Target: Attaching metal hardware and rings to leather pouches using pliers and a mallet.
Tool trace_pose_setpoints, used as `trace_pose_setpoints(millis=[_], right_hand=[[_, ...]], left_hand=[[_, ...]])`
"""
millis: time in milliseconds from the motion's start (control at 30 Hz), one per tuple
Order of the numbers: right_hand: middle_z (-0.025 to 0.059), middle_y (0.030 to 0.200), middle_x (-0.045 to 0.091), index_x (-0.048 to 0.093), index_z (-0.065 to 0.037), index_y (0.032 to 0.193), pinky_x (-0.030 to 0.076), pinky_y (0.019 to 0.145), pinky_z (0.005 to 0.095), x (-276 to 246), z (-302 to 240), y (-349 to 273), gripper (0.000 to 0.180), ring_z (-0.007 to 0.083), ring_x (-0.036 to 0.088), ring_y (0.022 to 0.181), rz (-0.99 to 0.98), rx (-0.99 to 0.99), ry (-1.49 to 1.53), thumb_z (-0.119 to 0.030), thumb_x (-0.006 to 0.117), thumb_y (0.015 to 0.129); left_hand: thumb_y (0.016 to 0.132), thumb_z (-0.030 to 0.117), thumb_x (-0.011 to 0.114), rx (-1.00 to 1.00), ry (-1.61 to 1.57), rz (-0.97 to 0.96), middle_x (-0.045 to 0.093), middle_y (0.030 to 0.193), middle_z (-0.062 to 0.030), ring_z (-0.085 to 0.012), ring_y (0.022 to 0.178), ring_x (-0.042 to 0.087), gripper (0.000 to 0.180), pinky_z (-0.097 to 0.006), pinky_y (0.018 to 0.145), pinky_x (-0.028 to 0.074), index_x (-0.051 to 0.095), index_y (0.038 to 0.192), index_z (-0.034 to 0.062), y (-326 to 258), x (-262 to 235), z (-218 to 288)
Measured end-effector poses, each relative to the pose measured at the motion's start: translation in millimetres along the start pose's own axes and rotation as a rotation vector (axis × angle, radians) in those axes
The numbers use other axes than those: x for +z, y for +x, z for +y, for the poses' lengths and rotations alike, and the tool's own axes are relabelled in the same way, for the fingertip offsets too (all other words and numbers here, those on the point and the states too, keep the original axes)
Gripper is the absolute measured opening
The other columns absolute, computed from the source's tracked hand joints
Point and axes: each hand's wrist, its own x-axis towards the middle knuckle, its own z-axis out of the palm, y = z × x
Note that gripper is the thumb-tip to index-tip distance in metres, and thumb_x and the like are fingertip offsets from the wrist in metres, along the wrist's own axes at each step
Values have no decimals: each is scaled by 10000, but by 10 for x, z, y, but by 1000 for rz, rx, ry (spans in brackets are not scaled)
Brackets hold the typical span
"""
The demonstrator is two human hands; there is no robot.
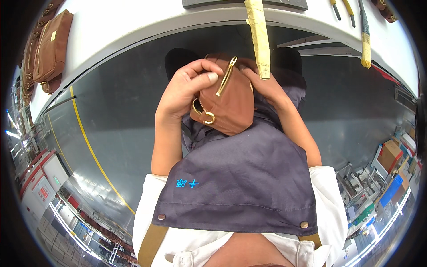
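Note:
A small brown leather bag (233, 104) rests tilted on my lap, over the dark apron (244, 173). On its upper face is a short gold zip (226, 80) with a pull at the far end. Near its left corner are a gold D-ring (209, 118) and a curved stretch of zip teeth (196, 106). My left hand (184, 86) is at the bag's left side, thumb and forefinger closed together beside the short zip; whatever they pinch is too small to make out. My right hand (264, 86) grips the bag's far right side, its fingers partly hidden.
A white table (147, 26) curves across the far side. From it a yellow-taped bar (258, 40) juts toward me beside my right hand. Several brown bags (54, 51) stand at the left; yellow-handled tools (365, 44) lie at the right. A dark slab (284, 3) sits at the back.

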Motion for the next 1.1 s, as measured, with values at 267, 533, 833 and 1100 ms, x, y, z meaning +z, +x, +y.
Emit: trace_pose_setpoints(millis=[267, 533, 833, 1100], right_hand=[[118, 1105, 687, 596, 17, 1300, 484, 857, 282, 60, 142, -23, 441, 169, 628, 966, -128, 318, 119, -258, 498, 969], [143, 1106, 686, 634, 8, 1234, 491, 893, 301, -52, 17, -100, 400, 202, 642, 992, 48, 106, -56, -270, 542, 961], [83, 964, 653, 659, 1, 1149, 508, 726, 309, -273, -493, -282, 336, 147, 607, 770, 137, 35, -407, -262, 623, 943], [4, 877, 625, 700, -18, 1032, 477, 682, 238, -371, -684, -329, 124, 66, 560, 755, 364, -325, -179, -59, 646, 929]], left_hand=[[983, 239, 588, -53, -190, 75, 661, 995, -29, -96, 874, 617, 234, -238, 785, 514, 653, 1064, 30, 53, 32, -29], [939, 206, 647, -7, -142, -38, 661, 982, -28, -96, 866, 604, 174, -271, 810, 499, 663, 976, 37, 43, -284, -210], [853, 28, 701, 12, -57, -174, 641, 957, -2, -75, 868, 580, 295, -232, 812, 481, 663, 1142, -16, -85, -183, -92], [798, -69, 625, 41, 24, -122, 617, 836, 30, -35, 732, 486, 205, -198, 678, 414, 724, 964, -4, -153, -195, -61]])
